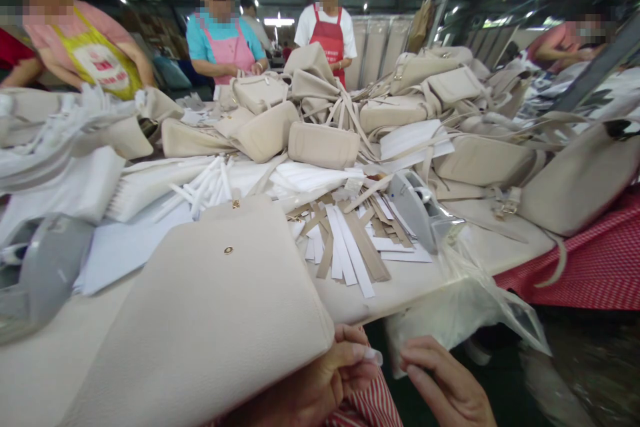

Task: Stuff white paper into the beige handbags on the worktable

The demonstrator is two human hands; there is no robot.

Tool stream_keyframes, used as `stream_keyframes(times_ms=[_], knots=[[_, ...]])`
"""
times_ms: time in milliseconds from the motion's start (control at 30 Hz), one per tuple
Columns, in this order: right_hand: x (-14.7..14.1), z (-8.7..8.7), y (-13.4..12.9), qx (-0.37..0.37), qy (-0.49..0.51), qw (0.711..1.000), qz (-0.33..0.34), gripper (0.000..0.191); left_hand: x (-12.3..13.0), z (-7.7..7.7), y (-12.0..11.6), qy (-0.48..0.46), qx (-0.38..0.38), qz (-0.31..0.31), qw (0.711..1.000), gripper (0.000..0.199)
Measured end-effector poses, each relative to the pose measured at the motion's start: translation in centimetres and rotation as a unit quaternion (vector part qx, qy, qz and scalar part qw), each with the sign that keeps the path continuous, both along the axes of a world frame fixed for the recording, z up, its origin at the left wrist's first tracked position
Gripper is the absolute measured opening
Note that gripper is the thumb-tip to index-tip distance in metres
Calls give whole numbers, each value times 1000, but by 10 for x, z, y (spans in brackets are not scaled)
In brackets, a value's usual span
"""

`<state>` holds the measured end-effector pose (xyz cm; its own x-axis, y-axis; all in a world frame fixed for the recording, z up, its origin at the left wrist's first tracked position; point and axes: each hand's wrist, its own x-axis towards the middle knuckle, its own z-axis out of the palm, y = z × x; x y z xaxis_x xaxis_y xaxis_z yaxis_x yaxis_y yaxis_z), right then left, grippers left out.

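Beige pebbled handbag point(190, 320) | left hand point(300, 397) at its edge, fingers pinching white scrap point(373, 355) | right hand point(443, 380), fingers released

Handbag point(200, 307) on table point(45, 373) front; paper strips point(345, 240) behind it; handbag pile point(320, 107) beyond; plastic bag point(450, 307) to right.

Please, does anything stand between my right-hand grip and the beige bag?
Yes. The left-hand grip stands between the right-hand grip and the lower right edge of the beige bag. A small white piece sits at its fingertips, in the gap. I see no other object between them.
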<state>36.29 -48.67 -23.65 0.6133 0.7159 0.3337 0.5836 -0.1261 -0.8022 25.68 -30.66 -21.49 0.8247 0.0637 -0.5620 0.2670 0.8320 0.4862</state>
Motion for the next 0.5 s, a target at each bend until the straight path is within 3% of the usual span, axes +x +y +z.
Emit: stream_keyframes(times_ms=[133, 300, 400, 500], knots=[[-14, -6, 18, -1, 92, 996, 7, 12, 3, -1, -1, 41, -4, 22, 999, 14], [-30, -10, 33, -34, 268, 963, 3, 25, 3, -4, -2, 41, 0, 36, 999, 18], [-30, -6, 34, -51, 247, 967, 27, 24, 3, -6, -1, 57, 3, 33, 998, 19], [-12, 1, 26, -59, 141, 988, 7, 19, 2, -9, 2, 56, 9, 20, 998, 21]])
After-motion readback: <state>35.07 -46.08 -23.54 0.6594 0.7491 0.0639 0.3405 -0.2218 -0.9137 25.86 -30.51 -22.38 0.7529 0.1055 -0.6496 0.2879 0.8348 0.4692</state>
